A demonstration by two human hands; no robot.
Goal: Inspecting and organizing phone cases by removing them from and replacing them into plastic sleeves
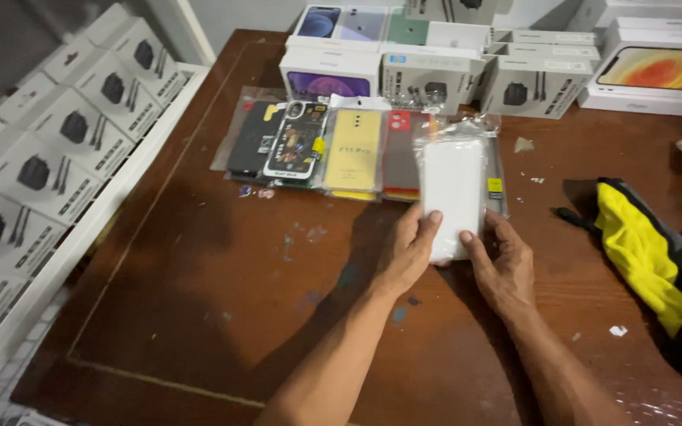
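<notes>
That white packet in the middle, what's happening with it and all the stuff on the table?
A person holds a white phone case in a clear packet with both hands, the left hand on its lower left edge and the right hand at its lower right. Behind it, a row of packaged phone cases lies on the brown wooden table, with white boxes stacked at the far edge. A yellow and black cloth lies to the right.
</notes>
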